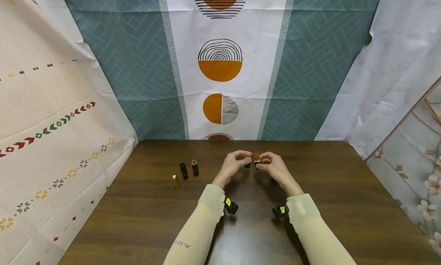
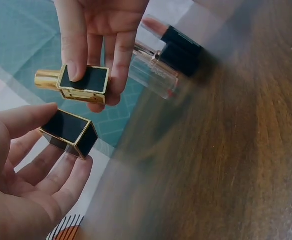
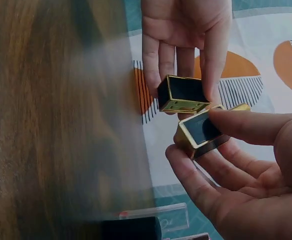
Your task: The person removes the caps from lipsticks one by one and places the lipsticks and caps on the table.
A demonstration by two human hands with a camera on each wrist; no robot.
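The left hand (image 1: 233, 165) pinches a black cap with gold edges (image 2: 66, 126) between thumb and fingers. Beside it, the right hand (image 1: 275, 169) grips a black and gold lipstick base (image 2: 88, 80), whose gold tube (image 2: 47, 79) points out toward the left in the left wrist view. In the head view a reddish tip (image 1: 256, 155) shows at the top of this lipstick. Cap and base are apart, held side by side above the table. The right wrist view shows the cap (image 3: 186, 90) close to the base (image 3: 201, 127), the right thumb lying on the base.
Left of the hands on the brown table (image 1: 155, 226) stand a gold tube (image 1: 176, 182), a black tube (image 1: 184, 171) and a dark one with a red and pink top (image 1: 195, 168). Clear and black lipstick items (image 2: 178, 52) lie beyond the right hand. Patterned cloths hang around the table.
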